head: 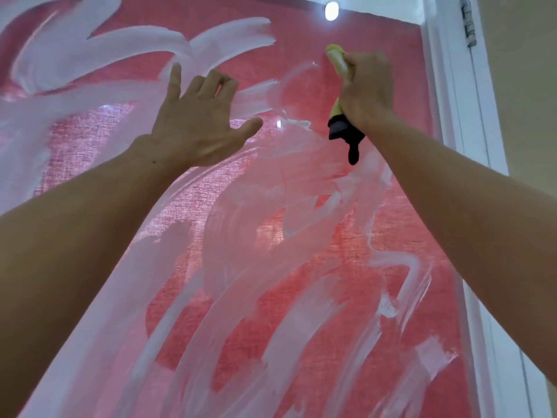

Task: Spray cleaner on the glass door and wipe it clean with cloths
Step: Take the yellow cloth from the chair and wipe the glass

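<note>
I am gripping a bunched yellow-green cloth (337, 60) in my right hand (366, 92), fingers clenched round it, and holding it against the upper right part of the tall glass door (301, 267) backed by red woven fabric. A dark grey and black piece (345, 137) is hanging out below my fist; I cannot tell whether it is a second cloth or part of the same one. The cloth looks soft, light and limp, so I am judging that it needs to be balled up in the palm as it is now, with a pad of it sticking out above the fist to meet the glass; a loose pinch would probably let it slide on the wet surface. The glass itself is stiff, likely slippery under the white streaks of smeared cleaner (229, 40) that are covering much of the pane, and fragile enough that I should be pressing flat and evenly, not jabbing. My left hand (199, 122) is lying spread and released, fingers straight, apparently bracing against the pane to the left of the cloth. A white door frame (452, 95) with a metal hinge (468, 22) is running down the right, and a bright round light (331, 10) is glowing at the top.
</note>
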Demonstrator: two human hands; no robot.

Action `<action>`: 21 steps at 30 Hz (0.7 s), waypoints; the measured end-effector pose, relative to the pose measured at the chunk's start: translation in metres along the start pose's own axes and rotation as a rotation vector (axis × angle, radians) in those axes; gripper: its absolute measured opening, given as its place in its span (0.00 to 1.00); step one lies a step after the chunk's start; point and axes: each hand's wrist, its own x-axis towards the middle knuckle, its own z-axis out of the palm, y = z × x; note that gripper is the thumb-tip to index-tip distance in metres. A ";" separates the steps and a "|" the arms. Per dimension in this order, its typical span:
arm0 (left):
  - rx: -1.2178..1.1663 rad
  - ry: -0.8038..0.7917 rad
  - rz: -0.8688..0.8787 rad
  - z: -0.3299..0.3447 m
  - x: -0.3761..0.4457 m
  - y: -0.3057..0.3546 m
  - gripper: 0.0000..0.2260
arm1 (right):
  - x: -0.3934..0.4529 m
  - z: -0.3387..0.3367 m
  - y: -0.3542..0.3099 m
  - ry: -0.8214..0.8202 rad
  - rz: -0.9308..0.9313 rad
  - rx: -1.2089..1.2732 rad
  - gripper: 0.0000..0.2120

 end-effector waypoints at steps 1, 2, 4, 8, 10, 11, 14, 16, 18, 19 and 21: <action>0.001 0.000 0.002 0.000 0.000 0.000 0.42 | 0.004 0.002 -0.004 -0.022 0.007 -0.058 0.15; 0.003 0.000 0.003 0.000 0.000 0.000 0.42 | 0.007 0.004 -0.010 -0.041 0.009 -0.097 0.13; 0.009 0.001 0.004 0.000 0.000 0.001 0.42 | 0.012 0.008 -0.019 -0.066 -0.041 -0.121 0.13; 0.009 0.006 -0.001 0.001 0.000 0.000 0.42 | 0.008 0.014 -0.030 -0.107 -0.128 -0.104 0.12; 0.007 0.011 0.000 0.002 0.000 0.001 0.41 | 0.004 0.012 -0.032 -0.130 -0.174 -0.075 0.13; 0.006 0.011 0.000 0.002 0.000 0.001 0.41 | 0.002 0.011 -0.033 -0.146 -0.215 -0.046 0.15; 0.005 -0.001 -0.006 0.002 -0.001 0.002 0.41 | -0.008 0.006 -0.039 -0.253 -0.315 0.004 0.22; 0.001 -0.012 -0.011 0.000 0.000 0.003 0.41 | -0.018 0.005 -0.044 -0.313 -0.391 0.025 0.20; 0.003 -0.035 -0.014 -0.003 0.000 0.003 0.43 | -0.029 0.006 -0.048 -0.355 -0.479 0.050 0.19; 0.006 -0.046 -0.013 -0.004 0.001 0.002 0.43 | -0.034 0.006 -0.048 -0.369 -0.525 0.052 0.19; 0.011 -0.066 -0.016 -0.006 0.001 0.002 0.45 | -0.045 0.005 -0.045 -0.395 -0.596 0.048 0.19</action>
